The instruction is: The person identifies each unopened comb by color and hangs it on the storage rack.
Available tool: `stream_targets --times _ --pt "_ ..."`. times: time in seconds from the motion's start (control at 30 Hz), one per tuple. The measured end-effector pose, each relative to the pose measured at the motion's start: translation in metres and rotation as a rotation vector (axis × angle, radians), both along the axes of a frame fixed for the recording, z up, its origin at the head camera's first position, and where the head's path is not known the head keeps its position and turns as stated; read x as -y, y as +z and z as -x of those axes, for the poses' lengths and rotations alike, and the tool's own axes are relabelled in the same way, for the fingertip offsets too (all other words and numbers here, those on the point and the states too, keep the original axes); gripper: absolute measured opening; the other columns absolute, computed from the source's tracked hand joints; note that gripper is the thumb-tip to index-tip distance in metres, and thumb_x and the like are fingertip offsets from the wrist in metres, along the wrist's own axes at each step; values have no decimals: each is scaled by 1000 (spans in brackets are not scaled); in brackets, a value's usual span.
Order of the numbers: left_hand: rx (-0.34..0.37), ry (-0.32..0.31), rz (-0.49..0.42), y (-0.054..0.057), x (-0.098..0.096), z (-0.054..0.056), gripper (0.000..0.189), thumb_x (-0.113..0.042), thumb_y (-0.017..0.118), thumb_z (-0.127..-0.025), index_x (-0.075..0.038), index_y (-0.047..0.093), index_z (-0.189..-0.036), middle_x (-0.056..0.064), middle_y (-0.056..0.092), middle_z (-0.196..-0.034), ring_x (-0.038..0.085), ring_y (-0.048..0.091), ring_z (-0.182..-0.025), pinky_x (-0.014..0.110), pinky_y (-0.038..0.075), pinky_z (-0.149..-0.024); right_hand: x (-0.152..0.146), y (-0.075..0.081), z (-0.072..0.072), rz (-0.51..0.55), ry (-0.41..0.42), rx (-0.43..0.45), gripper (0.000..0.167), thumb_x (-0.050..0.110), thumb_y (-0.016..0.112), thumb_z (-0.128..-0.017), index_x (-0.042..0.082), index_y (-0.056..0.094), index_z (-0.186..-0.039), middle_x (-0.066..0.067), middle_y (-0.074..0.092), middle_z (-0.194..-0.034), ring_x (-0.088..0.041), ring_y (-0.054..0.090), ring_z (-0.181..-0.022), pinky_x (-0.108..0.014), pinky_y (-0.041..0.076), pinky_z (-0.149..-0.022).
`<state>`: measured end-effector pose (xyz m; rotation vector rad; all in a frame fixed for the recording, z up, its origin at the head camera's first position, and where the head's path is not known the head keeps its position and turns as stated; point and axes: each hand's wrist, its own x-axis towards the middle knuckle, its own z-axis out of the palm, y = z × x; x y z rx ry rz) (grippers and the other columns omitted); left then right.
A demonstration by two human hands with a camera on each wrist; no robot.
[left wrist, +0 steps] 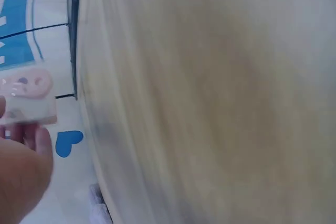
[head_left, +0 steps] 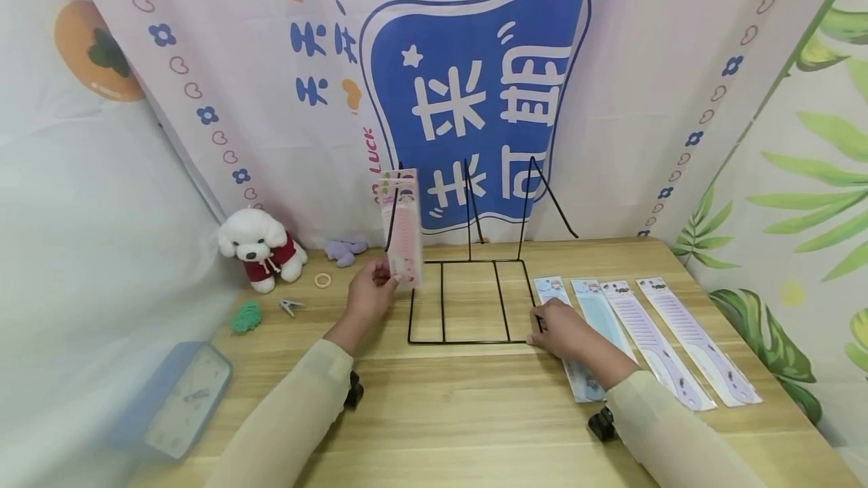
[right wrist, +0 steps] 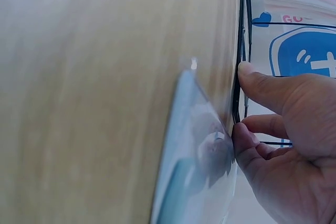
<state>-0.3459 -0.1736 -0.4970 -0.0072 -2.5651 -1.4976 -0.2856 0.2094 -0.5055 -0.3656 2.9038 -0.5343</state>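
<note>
A black wire rack (head_left: 468,342) with upright prongs stands on the table. At its left prong is a small stack of pink combs in clear packets (head_left: 404,236), upright, tops overlapping. My left hand (head_left: 368,294) pinches the bottom of these packets; the left wrist view shows the lower end of a pink comb packet (left wrist: 31,87) between thumb and fingers. My right hand (head_left: 561,328) holds the rack's front right corner, thumb and fingertips on the wire in the right wrist view. Just under that hand lies a blue comb packet (right wrist: 202,156). Whether the packets hang on the prong is unclear.
Right of the rack lie another blue comb packet (head_left: 597,307) and two purple comb packets (head_left: 647,345). To the left are a white toy dog (head_left: 252,243), a purple toy (head_left: 344,251), a ring (head_left: 322,280), a clip (head_left: 290,306), green scrunchie-like item (head_left: 246,317) and blue-edged box (head_left: 190,398).
</note>
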Motion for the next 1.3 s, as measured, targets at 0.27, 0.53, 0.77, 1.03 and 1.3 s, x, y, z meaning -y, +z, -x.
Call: stream_targets --times 0.27,0.53,0.77,1.03,1.3 --pt "81 34 70 1 10 -26 32 -20 71 -104 3 61 -124 24 69 -125 40 66 -120 53 56 -107 0 -1 1 6 -2 7 65 28 82 -101 -7 60 -150 -31 60 -143 -41 65 -129 -56 57 -110" --pt "138 -335 393 -1 15 -45 57 -28 78 -103 0 62 -150 21 65 -152 41 60 -144 57 48 -122 -2 3 2 -13 15 -7 64 29 82 -100 -8 61 -149 -32 60 -143 -44 64 -131 -58 56 -110" --pt "180 -465 532 -3 6 -46 71 -33 84 -99 -8 56 -159 17 54 -165 37 49 -155 53 40 -130 0 5 -2 -9 23 -4 64 27 83 -100 -9 61 -148 -31 62 -139 -37 67 -122 -55 58 -105" --pt "156 -459 562 -3 2 -44 67 -30 86 -97 -5 62 -154 17 56 -163 38 50 -154 53 40 -130 3 8 -3 -4 23 -10 62 26 82 -100 -9 62 -147 -31 62 -137 -37 67 -121 -55 59 -104" --pt "189 -454 571 -3 1 -45 67 -32 86 -97 -6 62 -154 12 55 -165 36 48 -156 51 38 -131 3 7 -5 6 22 -7 64 25 83 -100 -10 61 -148 -31 62 -138 -37 67 -122 -56 59 -104"
